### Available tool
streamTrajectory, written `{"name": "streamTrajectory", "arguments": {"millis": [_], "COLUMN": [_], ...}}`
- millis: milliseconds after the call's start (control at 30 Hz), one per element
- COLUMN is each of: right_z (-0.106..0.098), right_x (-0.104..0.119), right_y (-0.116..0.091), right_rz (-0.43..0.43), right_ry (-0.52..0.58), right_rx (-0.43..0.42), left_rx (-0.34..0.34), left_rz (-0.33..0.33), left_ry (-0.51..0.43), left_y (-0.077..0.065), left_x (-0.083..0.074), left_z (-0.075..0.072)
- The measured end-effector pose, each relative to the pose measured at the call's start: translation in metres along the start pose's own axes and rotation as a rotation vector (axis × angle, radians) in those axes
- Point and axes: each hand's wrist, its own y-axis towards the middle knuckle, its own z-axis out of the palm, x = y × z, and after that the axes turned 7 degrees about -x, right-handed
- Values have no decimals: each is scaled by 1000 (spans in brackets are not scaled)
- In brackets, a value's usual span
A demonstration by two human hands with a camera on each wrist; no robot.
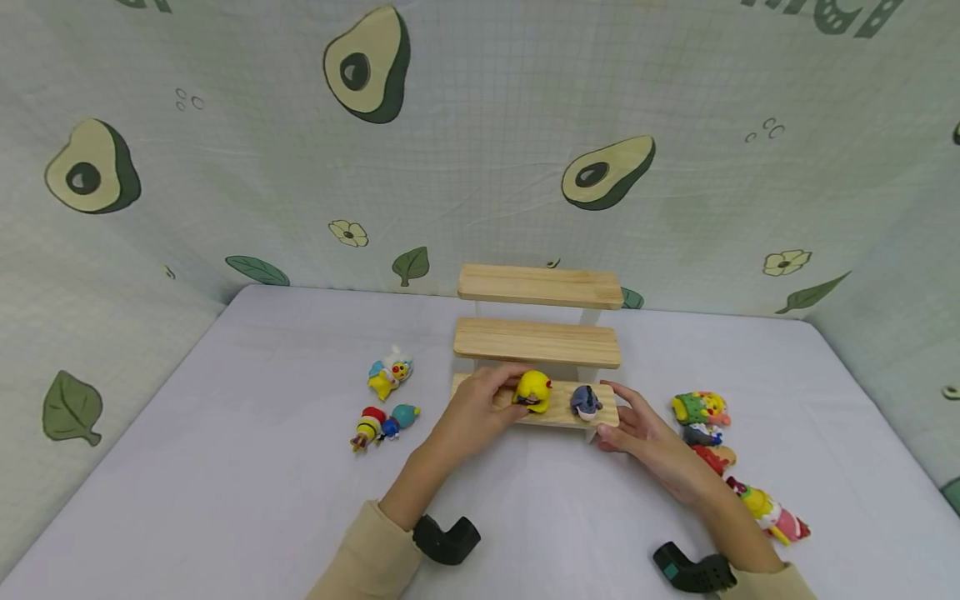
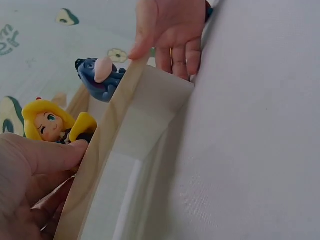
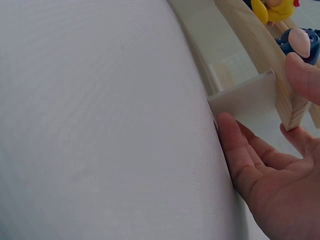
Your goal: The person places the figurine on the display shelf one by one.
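On the lowest board of a three-tier wooden display shelf (image 1: 537, 342), my left hand (image 1: 474, 410) pinches a yellow-haired doll figurine (image 1: 533, 390) between thumb and fingers. The doll is upright and its winking face (image 2: 48, 126) shows in the left wrist view. A blue-grey donkey figurine (image 1: 585, 402) sits to the doll's right on the same board. My right hand (image 1: 651, 442) grips the right end of this board, with the thumb on its front edge and a finger at its end face. Its other fingers reach down beside the white side support (image 3: 250, 97).
Left of the shelf lie a yellow-and-white figurine (image 1: 389, 374) and a small cluster of figurines (image 1: 384, 426). Several more lie to the right, among them a green-and-yellow one (image 1: 701, 408) and a pink-and-yellow one (image 1: 771, 510). A patterned cloth (image 1: 480, 167) hangs behind the white table (image 1: 247, 467).
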Motion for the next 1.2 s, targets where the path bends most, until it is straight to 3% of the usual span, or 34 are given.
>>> {"name": "streamTrajectory", "arguments": {"millis": [300, 1200], "right_z": [0, -1], "right_x": [0, 2], "right_y": [0, -1], "right_rz": [10, 15], "right_ry": [-9, -7], "right_rx": [-5, -3], "left_rx": [-27, -56], "left_rz": [-6, 11], "left_ry": [59, 100], "left_y": [0, -1], "left_x": [-2, -3], "left_z": [3, 5]}}
